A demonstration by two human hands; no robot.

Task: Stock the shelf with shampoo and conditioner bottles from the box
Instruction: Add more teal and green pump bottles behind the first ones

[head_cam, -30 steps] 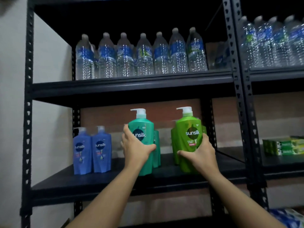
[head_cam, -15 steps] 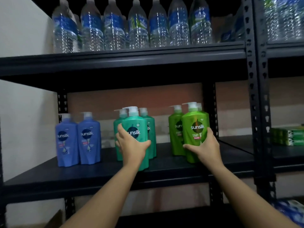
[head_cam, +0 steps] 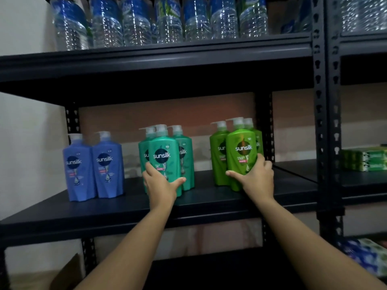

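Note:
My left hand point(head_cam: 160, 183) grips a teal pump bottle point(head_cam: 164, 155) that stands on the dark middle shelf point(head_cam: 129, 208), in front of two more teal bottles point(head_cam: 185, 155). My right hand point(head_cam: 257, 178) grips a green pump bottle point(head_cam: 242, 151), also standing on the shelf in front of two other green bottles point(head_cam: 217, 160). Two blue bottles point(head_cam: 94, 166) stand side by side at the left of the same shelf. The box is only a brown corner point(head_cam: 67, 275) at the bottom left.
Clear water bottles point(head_cam: 159, 19) line the shelf above. A black perforated upright point(head_cam: 319, 122) bounds the bay on the right. Green packets point(head_cam: 364, 159) lie on the neighbouring shelf, and patterned packs point(head_cam: 364, 258) sit lower right. A pale wall is at the left.
Both hands have pushed their bottles further back onto the shelf, close against the matching bottles behind. The camera has come closer and dipped, so the shelf looks larger.

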